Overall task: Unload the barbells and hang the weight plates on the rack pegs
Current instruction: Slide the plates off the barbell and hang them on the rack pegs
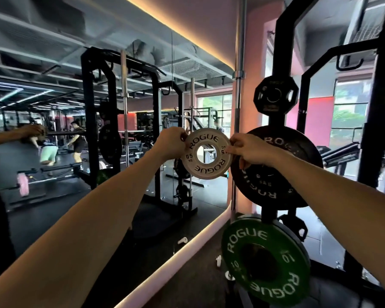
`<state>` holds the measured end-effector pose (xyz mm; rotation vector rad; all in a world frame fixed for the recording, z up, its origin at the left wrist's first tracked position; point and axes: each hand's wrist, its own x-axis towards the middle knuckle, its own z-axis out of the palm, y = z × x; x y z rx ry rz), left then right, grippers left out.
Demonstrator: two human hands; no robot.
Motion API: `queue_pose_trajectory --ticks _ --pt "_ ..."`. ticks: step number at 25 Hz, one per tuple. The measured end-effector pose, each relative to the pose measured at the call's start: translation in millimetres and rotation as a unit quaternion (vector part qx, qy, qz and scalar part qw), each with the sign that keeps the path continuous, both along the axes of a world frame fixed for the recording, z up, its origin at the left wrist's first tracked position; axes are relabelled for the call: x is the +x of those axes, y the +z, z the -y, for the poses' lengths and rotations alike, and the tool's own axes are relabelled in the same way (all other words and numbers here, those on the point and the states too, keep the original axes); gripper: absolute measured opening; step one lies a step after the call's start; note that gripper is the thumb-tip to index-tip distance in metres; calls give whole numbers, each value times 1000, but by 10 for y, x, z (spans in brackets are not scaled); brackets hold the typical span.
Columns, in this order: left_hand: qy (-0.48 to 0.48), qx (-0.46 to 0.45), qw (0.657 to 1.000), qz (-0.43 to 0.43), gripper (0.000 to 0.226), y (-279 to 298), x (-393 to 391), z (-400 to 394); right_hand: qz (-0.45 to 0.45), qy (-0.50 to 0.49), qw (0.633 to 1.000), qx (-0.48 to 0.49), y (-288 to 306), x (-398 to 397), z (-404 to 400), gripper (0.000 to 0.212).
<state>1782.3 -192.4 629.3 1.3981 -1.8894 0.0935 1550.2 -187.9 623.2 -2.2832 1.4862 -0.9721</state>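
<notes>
I hold a small white ROGUE 0.5 kg plate upright in front of me with both hands. My left hand pinches its left rim and my right hand pinches its right rim. Just to the right stands the black rack upright with plates hanging on its pegs: a small black multi-sided plate at the top, a large black ROGUE plate in the middle, and a green 10 kg ROGUE plate at the bottom. The white plate hangs in the air left of the black plate.
A wall mirror fills the left side and reflects another rack, barbells and people. A chrome barbell stands upright in the corner by the pink wall. Small white objects lie on the dark floor by the mirror's lit edge.
</notes>
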Motion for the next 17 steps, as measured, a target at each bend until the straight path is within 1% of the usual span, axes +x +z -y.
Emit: queue_pose_trajectory --ticks 3,6,9,12,14,17 --pt "5 -1 1000 6 22 19 64 458 -3 2 1000 -1 12 48 472 19" --pt "4 -5 1000 3 23 13 112 930 -29 -2 999 -20 16 91 956 22" --pt "-2 3 1000 4 23 16 103 1311 -33 -11 999 -16 32 90 1294 24" --pt "-40 7 999 -15 26 44 24 1736 -6 -33 999 -6 48 5 1564 19" --pt "-66 0 998 0 26 79 -85 1992 -2 -61 998 -15 48 -82 1689 12" --pt "-119 -3 993 5 27 121 -327 2306 7 -111 994 -18 45 -263 1790 10"
